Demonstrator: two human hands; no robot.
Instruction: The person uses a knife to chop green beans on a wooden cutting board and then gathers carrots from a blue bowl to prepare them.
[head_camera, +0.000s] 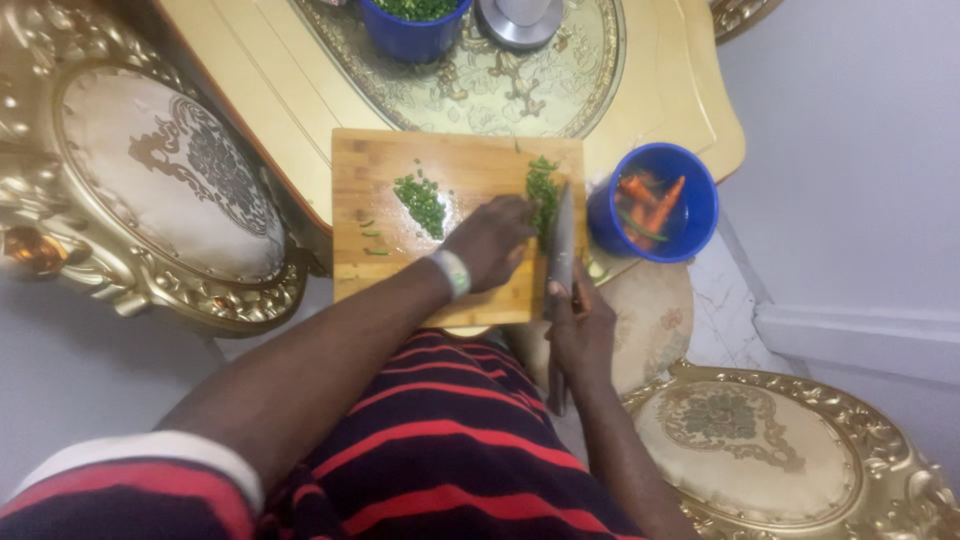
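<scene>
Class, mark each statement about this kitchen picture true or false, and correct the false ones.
1. The right hand holds a knife. True.
2. The left hand rests on the wooden cutting board. True.
3. The chopped greens lie in a red bowl. False: they lie in a pile on the board.
4. The blue bowl right of the board holds orange chillies. True.
5. The knife lies flat on the floor. False: its blade is over the board.

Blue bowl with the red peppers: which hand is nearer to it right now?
Right. The right hand grips the knife just beside the blue bowl; the left hand lies farther left, pressing the green stalks.
</scene>
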